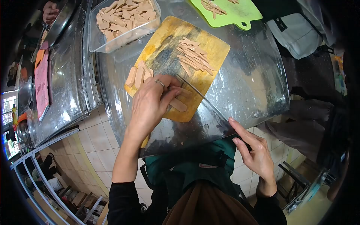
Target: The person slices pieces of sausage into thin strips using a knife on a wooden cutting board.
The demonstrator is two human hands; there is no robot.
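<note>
On a worn yellow cutting board [159, 32] lie pinkish-tan, sausage-like slices [138, 77] and a heap of thin cut strips [193, 56]. My left hand [150, 97], a ring on one finger, presses down with curled fingers on a few slices near the board's front. One flat slice [178, 105] pokes out below its thumb. My right hand [255, 150] grips a knife [206, 98] at the table's front edge, its handle mostly hidden. The thin blade slants up and left across the board, its tip end close to my left fingertips and below the strips.
A clear plastic tub [125, 41] full of similar slices stands at the back left. Behind the board is a green cutting board [228, 15] with some strips. A pink booklet [42, 82] hangs at left; another person's hand [50, 12] shows at the upper left. A grey cap [296, 35] is at right.
</note>
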